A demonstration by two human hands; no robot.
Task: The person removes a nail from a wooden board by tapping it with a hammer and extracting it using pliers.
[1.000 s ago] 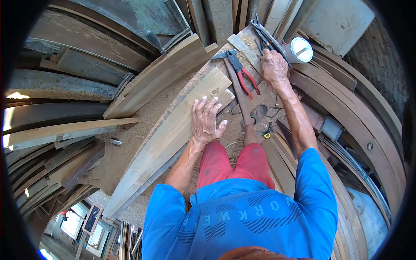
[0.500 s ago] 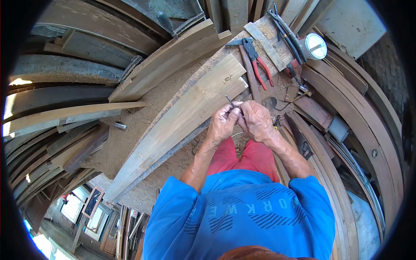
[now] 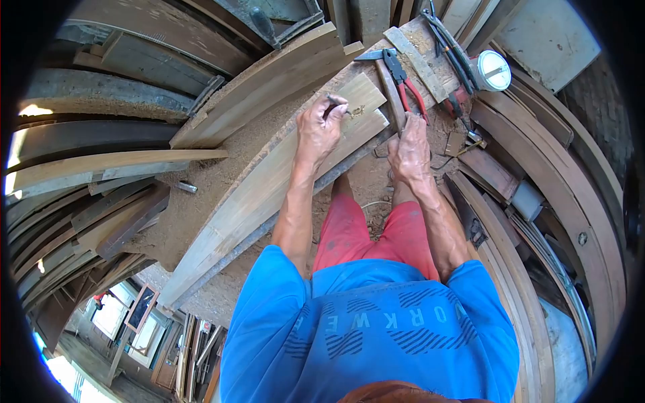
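Observation:
My left hand is closed in a pinch on a small dark, thin piece, too small to name, over the pale board. My right hand is closed around the lower end of the wooden handle of a hammer, whose head rests at the upper edge of the bench. Red-handled pliers lie against the hammer, just above my right hand. A rough spot shows near the board's top end, right of my left fingertips.
The workbench carries a thin wood strip and long dark-handled pincers. Beside them stands a white-lidded container. Sawdust and stacked planks lie to the left; curved boards lean at the right.
My hands, together over my lap half a second ago, have parted. The left moved up over the board with the small piece; the right took hold of the hammer handle.

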